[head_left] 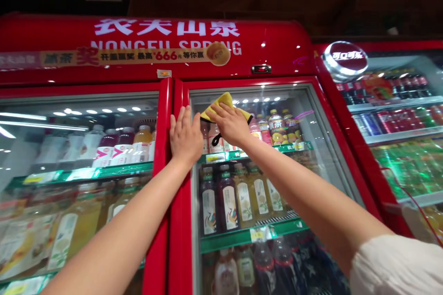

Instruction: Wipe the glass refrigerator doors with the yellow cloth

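Note:
A red drinks fridge [181, 239] with glass doors fills the middle of the view. My left hand [186, 137] lies flat with its fingers spread on the red frame of the right-hand door, near the glass edge. Just right of it, my right hand [230, 122] presses a yellow cloth [226, 99] with a dark border against the upper part of the glass. A black loop hangs below the cloth. The fingers of my right hand are extended over the fabric.
Bottles [229, 200] stand on green-edged shelves behind the glass. The left glass door [79, 101] shows more bottles. At the right is another red fridge with a round sign [346, 57]. A banner strip [138, 56] crosses the header above my hands.

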Available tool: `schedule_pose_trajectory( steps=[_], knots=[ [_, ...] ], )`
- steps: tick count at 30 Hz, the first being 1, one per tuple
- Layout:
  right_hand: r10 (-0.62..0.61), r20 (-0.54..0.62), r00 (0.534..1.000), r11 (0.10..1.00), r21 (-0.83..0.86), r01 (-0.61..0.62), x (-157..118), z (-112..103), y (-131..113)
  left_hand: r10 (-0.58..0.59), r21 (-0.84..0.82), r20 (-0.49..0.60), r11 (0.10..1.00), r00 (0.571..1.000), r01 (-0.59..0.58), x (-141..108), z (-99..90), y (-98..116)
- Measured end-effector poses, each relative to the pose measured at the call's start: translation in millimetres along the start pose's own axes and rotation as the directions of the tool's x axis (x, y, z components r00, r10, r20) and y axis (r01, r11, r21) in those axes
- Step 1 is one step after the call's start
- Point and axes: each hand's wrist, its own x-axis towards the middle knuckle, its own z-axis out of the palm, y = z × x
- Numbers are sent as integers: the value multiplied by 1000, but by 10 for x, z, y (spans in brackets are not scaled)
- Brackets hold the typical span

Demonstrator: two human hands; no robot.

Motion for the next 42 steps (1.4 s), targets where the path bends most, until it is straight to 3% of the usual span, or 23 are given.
schedule_pose_trajectory(
  steps=[4,9,13,16,18,21,25,27,29,32,38,42],
  knots=[
    [123,-29,992,992,-25,-123,-223,-150,692,121,2,66,993,990,-121,28,108,371],
    [243,-102,965,964,-84,-252,-697,-273,1580,233,-17,128,972,964,-232,59,311,906],
    [462,-211,862,873,-62,-483,-992,-362,2175,289,-37,157,957,944,-287,111,387,1285],
    [548,-234,803,823,-21,-567,-936,-408,2422,306,-56,173,952,936,-301,151,431,1523],
    [535,-218,816,837,2,-547,-752,-415,2453,299,-63,188,954,936,-292,169,482,1659],
    [435,-187,881,898,22,-439,-369,-393,2339,269,-66,194,963,943,-261,185,600,1837],
    [141,-95,985,990,22,-139,45,-359,2133,220,-50,172,975,960,-215,244,782,2066],
    [21,-61,998,1000,24,-19,131,-373,2122,214,-42,145,977,966,-210,305,858,2188],
    [-25,-52,998,1000,16,26,134,-415,2209,213,-42,114,977,970,-209,376,921,2307],
    [5,-58,998,1000,-13,-5,19,-515,2518,180,-37,90,983,979,-177,462,1001,2453],
    [83,-71,994,995,-49,-86,-355,-741,3447,130,-6,43,991,991,-130,491,1104,2551],
    [28,-25,999,1000,7,-27,-510,-794,3895,136,1,44,991,990,-136,496,1107,2572]
  ],
)
